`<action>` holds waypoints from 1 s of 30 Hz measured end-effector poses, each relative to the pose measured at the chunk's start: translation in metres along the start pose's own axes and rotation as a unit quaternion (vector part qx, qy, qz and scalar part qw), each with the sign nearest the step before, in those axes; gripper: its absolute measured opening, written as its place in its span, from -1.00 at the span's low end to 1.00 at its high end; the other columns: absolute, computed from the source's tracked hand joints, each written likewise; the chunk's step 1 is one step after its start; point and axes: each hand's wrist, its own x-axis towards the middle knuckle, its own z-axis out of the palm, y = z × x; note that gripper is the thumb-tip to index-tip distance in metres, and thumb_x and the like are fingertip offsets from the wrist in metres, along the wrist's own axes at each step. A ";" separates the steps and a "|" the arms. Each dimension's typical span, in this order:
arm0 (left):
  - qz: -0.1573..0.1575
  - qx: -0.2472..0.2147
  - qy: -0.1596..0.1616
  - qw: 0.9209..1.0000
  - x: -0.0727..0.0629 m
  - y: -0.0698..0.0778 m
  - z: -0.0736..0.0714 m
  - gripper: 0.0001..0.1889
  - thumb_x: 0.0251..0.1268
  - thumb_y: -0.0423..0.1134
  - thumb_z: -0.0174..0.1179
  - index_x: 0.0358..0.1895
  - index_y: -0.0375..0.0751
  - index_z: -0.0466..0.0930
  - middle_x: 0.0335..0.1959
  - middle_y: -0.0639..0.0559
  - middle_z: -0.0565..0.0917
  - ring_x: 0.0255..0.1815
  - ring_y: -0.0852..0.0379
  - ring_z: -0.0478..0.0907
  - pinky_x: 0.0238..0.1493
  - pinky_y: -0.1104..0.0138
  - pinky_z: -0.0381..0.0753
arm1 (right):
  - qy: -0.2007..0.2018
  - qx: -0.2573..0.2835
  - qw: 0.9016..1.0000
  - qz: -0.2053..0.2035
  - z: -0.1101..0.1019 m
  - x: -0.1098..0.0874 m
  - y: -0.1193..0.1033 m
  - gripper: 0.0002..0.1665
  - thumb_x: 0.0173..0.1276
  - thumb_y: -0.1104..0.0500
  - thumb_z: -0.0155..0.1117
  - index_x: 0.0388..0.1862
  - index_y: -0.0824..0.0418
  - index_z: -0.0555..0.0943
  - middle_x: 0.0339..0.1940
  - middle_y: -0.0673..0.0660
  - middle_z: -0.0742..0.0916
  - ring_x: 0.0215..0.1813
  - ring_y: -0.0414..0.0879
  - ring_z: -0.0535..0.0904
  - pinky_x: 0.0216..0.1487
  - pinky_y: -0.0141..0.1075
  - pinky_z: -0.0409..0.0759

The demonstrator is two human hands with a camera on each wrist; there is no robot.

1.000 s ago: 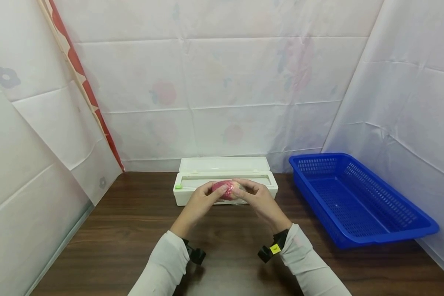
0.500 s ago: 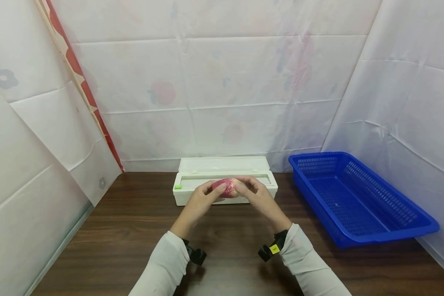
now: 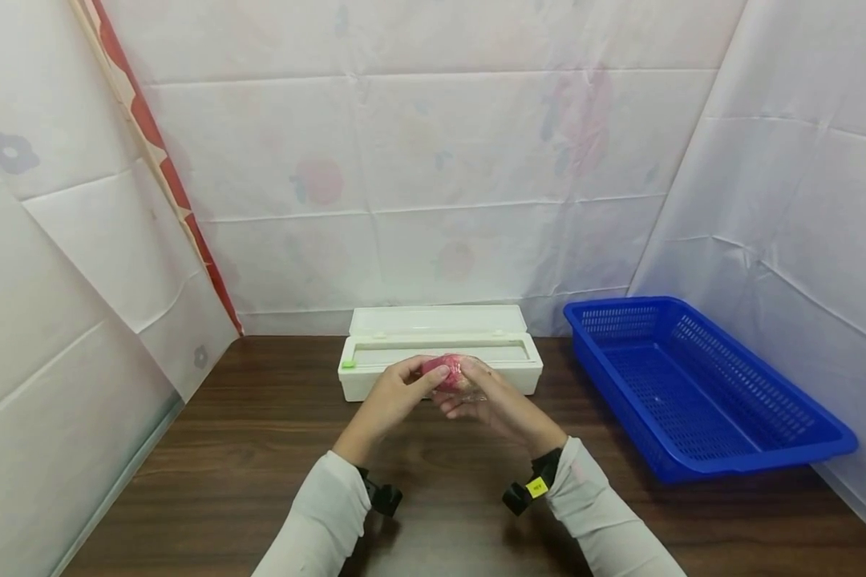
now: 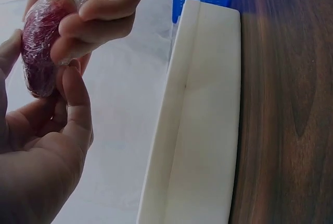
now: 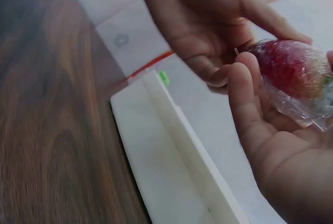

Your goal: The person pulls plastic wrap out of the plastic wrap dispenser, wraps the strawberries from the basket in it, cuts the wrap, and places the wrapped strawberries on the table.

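A red fruit (image 3: pixel 451 370), yellowish and green toward one end, is held up in front of a long white box (image 3: pixel 440 381). Clear cling film wraps it, with a loose crumpled edge showing in the right wrist view. My left hand (image 3: pixel 397 390) pinches the dark red end between thumb and fingers. At the paler, green-tipped end, my right hand (image 3: pixel 508 407) holds the fruit, its thumb on top and fingers curled beneath, pressing the film. In the left wrist view the wrapped fruit (image 4: pixel 46 41) hangs between both hands. The box's lid stands raised.
A blue perforated basket (image 3: pixel 621 409) stands on the right of the dark wooden table (image 3: pixel 260 465). A green tab (image 3: pixel 348 364) sits at the box's left end. White patterned sheets (image 3: pixel 433 160) enclose the back and sides.
My right hand has turned, and its fingers now show beneath the fruit. The left hand keeps its grip nearly in place. The box and basket have not moved.
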 end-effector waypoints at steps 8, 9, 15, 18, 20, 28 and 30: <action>-0.012 -0.004 -0.024 1.000 0.001 -0.004 -0.001 -0.61 0.36 0.07 0.30 -0.04 -0.19 0.69 -0.23 0.01 0.72 -0.13 -0.18 0.64 -0.01 0.00 0.63 | -0.021 -0.034 0.997 0.065 -0.011 -0.008 -0.007 -0.47 0.66 -0.12 -0.13 0.31 0.25 0.29 -0.29 0.11 0.54 -0.32 -0.12 0.43 -0.30 -0.34 0.49; -0.013 -0.005 -0.026 1.000 0.001 -0.004 -0.001 -0.60 0.35 0.08 0.30 -0.05 -0.20 0.69 -0.23 0.00 0.72 -0.11 -0.22 0.64 0.00 -0.02 0.63 | -0.019 -0.047 0.996 0.071 -0.013 -0.008 -0.008 -0.47 0.66 -0.12 -0.12 0.31 0.26 0.30 -0.30 0.11 0.53 -0.32 -0.13 0.42 -0.31 -0.35 0.48; -0.015 0.007 -0.041 0.999 0.002 -0.006 -0.002 -0.61 0.38 0.04 0.29 -0.04 -0.25 0.67 -0.20 -0.02 0.71 -0.09 -0.21 0.65 0.05 -0.06 0.60 | 0.011 -0.210 0.973 0.094 -0.017 -0.012 -0.016 -0.44 0.61 -0.19 -0.05 0.23 0.26 0.35 -0.35 0.12 0.56 -0.39 -0.09 0.47 -0.35 -0.25 0.50; -0.014 0.010 -0.044 0.999 0.002 -0.007 -0.003 -0.62 0.40 0.00 0.28 -0.01 -0.29 0.66 -0.18 -0.04 0.70 -0.10 -0.19 0.66 0.05 -0.04 0.61 | 0.022 -0.257 0.962 0.093 -0.017 -0.011 -0.019 -0.42 0.59 -0.18 0.01 0.25 0.28 0.36 -0.40 0.12 0.57 -0.43 -0.09 0.47 -0.38 -0.21 0.50; -0.013 0.011 -0.044 0.999 0.002 -0.007 -0.003 -0.61 0.40 0.00 0.28 0.00 -0.28 0.66 -0.17 -0.05 0.70 -0.09 -0.20 0.65 0.04 -0.04 0.61 | 0.033 -0.270 0.958 0.090 -0.016 -0.010 -0.021 -0.39 0.58 -0.16 0.05 0.30 0.29 0.35 -0.44 0.11 0.58 -0.47 -0.10 0.46 -0.43 -0.21 0.50; -0.014 -0.003 -0.028 0.999 0.004 -0.010 -0.004 -0.62 0.40 -0.04 0.28 0.05 -0.28 0.66 -0.16 -0.04 0.71 -0.13 -0.14 0.65 0.04 -0.04 0.61 | 0.082 -0.271 0.958 0.050 -0.014 -0.008 -0.020 -0.28 0.53 -0.13 0.16 0.43 0.27 0.27 -0.42 0.06 0.71 -0.42 -0.16 0.56 -0.33 -0.25 0.54; -0.013 -0.009 -0.018 1.000 0.004 -0.009 -0.005 -0.64 0.41 -0.04 0.27 0.03 -0.27 0.68 -0.18 -0.02 0.71 -0.15 -0.13 0.63 0.00 0.05 0.63 | 0.099 -0.284 0.953 0.036 -0.013 -0.007 -0.018 -0.37 0.56 -0.17 0.09 0.38 0.19 0.32 -0.35 0.04 0.73 -0.32 -0.17 0.59 -0.21 -0.20 0.55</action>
